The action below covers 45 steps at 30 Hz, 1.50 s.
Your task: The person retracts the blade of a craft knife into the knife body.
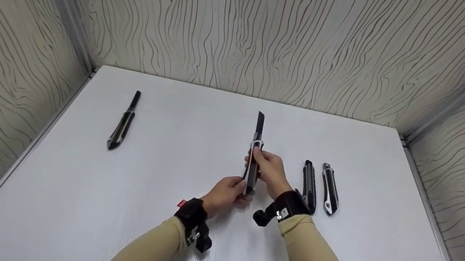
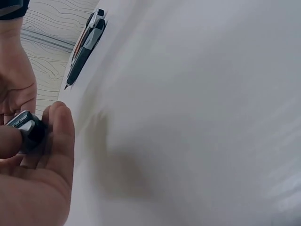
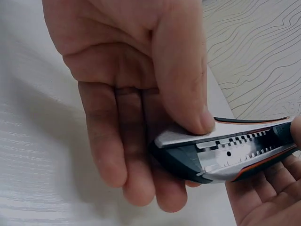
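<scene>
A utility knife (image 1: 252, 176) is held over the middle of the table, its dark blade (image 1: 260, 123) extended and pointing away from me. My left hand (image 1: 226, 192) pinches the knife's rear end, thumb on top. Further up the handle, my right hand (image 1: 273, 171) grips the body with its thumb near the slider. In the right wrist view, the silver handle (image 3: 230, 155) shows a toothed slot, orange trim and a dark green end cap (image 3: 181, 160). That view does not show the blade tip. The left wrist view catches the end of the handle (image 2: 33, 132) between thumb and fingers.
Two more utility knives, a dark one (image 1: 309, 186) and a silver-and-black one (image 1: 330, 189), lie side by side right of my right hand. Another utility knife (image 1: 122, 126), blade extended, lies at the left. Wood-patterned panels (image 1: 240, 28) enclose the white table (image 1: 59, 205).
</scene>
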Motion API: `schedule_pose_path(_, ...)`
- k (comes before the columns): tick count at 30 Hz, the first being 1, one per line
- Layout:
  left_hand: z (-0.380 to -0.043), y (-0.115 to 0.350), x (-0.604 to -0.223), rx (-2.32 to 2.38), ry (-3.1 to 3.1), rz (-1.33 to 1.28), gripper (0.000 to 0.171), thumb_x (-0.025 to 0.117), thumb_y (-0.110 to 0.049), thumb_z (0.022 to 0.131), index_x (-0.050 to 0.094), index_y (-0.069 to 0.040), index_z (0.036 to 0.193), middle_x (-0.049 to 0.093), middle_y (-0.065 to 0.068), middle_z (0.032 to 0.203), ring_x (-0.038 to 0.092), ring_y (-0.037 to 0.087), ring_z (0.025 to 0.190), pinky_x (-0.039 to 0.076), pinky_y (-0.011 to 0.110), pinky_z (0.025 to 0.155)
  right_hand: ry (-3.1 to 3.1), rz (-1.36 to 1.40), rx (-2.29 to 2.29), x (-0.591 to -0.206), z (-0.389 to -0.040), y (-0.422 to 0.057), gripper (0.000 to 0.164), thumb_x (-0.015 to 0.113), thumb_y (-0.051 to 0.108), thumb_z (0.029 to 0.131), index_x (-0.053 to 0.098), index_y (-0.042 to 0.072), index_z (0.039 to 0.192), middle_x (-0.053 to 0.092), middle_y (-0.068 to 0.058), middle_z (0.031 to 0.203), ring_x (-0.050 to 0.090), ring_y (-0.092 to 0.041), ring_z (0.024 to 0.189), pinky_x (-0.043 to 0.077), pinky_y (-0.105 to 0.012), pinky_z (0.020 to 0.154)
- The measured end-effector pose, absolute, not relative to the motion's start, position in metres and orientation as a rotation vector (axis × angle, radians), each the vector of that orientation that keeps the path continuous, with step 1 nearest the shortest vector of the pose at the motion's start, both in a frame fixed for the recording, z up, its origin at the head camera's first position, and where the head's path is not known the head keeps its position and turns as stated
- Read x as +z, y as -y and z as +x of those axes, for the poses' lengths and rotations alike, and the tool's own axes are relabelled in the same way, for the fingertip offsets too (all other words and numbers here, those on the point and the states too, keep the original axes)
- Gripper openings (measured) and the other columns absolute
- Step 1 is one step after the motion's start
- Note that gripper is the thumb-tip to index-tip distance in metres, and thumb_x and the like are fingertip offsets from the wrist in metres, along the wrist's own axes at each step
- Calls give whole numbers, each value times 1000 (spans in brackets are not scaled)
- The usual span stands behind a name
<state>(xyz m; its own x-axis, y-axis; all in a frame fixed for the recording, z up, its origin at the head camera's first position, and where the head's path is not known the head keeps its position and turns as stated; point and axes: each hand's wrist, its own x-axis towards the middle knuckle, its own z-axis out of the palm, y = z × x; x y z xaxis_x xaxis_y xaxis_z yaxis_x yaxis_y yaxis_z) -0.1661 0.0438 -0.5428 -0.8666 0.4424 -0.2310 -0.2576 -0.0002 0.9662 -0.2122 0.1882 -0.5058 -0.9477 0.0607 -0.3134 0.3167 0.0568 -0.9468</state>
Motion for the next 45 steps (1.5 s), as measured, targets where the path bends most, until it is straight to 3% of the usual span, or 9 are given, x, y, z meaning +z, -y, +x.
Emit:
schedule_pose_path(5, -165, -44, -543, 1901, -1841, 211, 28, 40, -13, 104, 57, 7, 113, 67, 26, 106, 66, 21, 89, 57, 40, 85, -2158, 365, -1965, -506, -212, -191, 43, 51, 35, 101, 63, -1, 120, 71, -9, 106, 67, -14, 92, 55, -27, 79)
schedule_pose_path(16, -164, -46, -541, 1874, -1881, 210, 28, 41, -15, 104, 59, 6, 113, 69, 22, 105, 68, 24, 90, 57, 42, 86, -2176, 401, -1996, -506, -212, -188, 34, 52, 28, 101, 63, 0, 119, 70, -11, 108, 67, -15, 92, 53, -28, 86)
schedule_pose_path(24, -165, -45, -544, 1885, -1895, 202, 28, 40, -12, 104, 59, 7, 109, 69, 25, 107, 70, 34, 97, 57, 44, 88, -2182, 353, -1987, -508, -212, -187, 31, 53, 22, 101, 62, -1, 120, 70, -11, 107, 66, -13, 90, 53, -25, 83)
schedule_pose_path(45, -166, -46, -545, 1893, -1875, 179, 27, 40, -10, 104, 59, 8, 110, 69, 26, 105, 70, 24, 89, 59, 40, 82, -2182, 337, -1963, -506, -212, -187, 30, 53, 16, 101, 59, -2, 123, 70, -12, 110, 64, -13, 92, 50, -25, 83)
